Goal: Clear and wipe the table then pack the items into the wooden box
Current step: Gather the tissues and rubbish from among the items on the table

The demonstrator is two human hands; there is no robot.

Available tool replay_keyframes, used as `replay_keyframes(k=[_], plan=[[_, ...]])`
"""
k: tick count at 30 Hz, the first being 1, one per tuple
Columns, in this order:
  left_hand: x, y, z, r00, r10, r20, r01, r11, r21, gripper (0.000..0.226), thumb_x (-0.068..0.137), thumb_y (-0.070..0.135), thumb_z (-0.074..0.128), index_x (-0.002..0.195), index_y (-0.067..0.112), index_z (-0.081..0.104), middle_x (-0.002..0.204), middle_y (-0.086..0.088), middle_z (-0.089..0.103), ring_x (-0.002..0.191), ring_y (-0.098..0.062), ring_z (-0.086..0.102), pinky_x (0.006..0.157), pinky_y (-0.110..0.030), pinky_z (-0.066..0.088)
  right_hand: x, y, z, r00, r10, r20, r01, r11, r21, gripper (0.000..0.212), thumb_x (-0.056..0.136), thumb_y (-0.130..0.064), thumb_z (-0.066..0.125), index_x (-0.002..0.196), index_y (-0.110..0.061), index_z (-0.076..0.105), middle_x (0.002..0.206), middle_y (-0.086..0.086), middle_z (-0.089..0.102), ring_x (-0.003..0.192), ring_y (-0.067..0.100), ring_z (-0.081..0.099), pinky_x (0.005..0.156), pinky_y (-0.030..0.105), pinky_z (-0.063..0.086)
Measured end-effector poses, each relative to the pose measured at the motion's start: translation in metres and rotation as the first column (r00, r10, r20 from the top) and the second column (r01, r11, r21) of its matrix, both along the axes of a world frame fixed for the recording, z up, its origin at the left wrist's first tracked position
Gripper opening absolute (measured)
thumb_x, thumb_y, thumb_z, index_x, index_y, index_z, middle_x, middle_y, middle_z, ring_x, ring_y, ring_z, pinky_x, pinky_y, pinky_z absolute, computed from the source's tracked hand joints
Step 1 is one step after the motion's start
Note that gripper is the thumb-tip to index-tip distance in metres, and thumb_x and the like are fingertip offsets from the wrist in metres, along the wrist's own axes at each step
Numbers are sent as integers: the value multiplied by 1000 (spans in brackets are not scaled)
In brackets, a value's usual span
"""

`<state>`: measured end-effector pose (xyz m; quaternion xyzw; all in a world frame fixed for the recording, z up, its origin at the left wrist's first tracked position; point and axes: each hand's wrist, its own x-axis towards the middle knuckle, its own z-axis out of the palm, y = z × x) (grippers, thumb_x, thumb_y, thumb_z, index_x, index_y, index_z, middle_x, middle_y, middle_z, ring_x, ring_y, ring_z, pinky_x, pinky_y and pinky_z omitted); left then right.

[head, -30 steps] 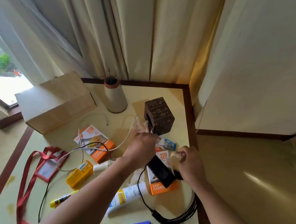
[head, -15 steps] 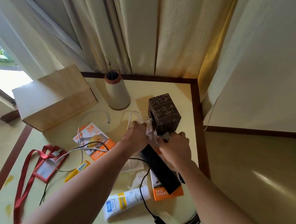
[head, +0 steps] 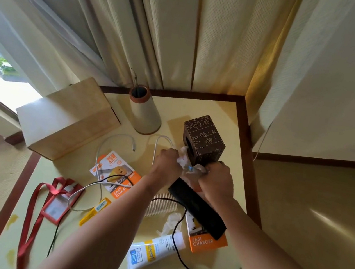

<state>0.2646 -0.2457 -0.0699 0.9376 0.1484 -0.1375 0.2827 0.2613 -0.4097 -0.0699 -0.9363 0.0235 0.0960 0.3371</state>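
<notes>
- Wooden box (head: 68, 118) stands at the far left of the table (head: 231, 119), well apart from both hands; whether it is open I cannot tell.
- Left hand (head: 167, 164) is a closed fist, gripping a crumpled wrapper (head: 186, 166) and, it seems, a white cable (head: 155, 151).
- Right hand (head: 218, 179) pinches the same wrapper, on the near side of the dark patterned box (head: 206, 138).
- I judge the clearing step is in hand; next the wrapper must go away, then the many loose items need lifting.
</notes>
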Motion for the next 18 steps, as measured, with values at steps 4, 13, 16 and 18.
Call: replay_keyframes(k=[4,13,16,18], plan=[[2,7,5,991,69,117,-57,993,-99,25,85,-7,52,105,0,65,101,-10,62,81,-19,54,50,-15,36,-5,-19,11,1000,-16,13,13,979,205,25,83,-21,77,61,-16,67,58,-7,63,47,2,54,46,15,35],[14,2,0,934,-319,-163,337,937,93,39,102,32,50,136,13,51,132,-16,59,103,-29,62,81,-40,55,-7,-42,-6,977,-207,39,183,926,331,10,89,-11,73,93,-19,78,78,-9,74,74,6,70,63,20,53],[14,2,2,897,-290,-335,287,956,-57,59,85,49,72,132,23,48,120,-5,59,98,-22,62,74,-36,56,-9,-49,-8,975,-222,24,201,919,338,10,89,-11,75,96,-16,78,78,-7,74,72,5,70,55,10,49],[13,0,5,877,-248,-412,217,969,-120,54,85,37,78,125,20,45,114,-4,55,88,-21,66,60,-29,57,-12,-52,-9,977,-213,18,197,931,308,11,88,-7,74,96,-14,78,75,-6,72,69,4,67,54,7,47]])
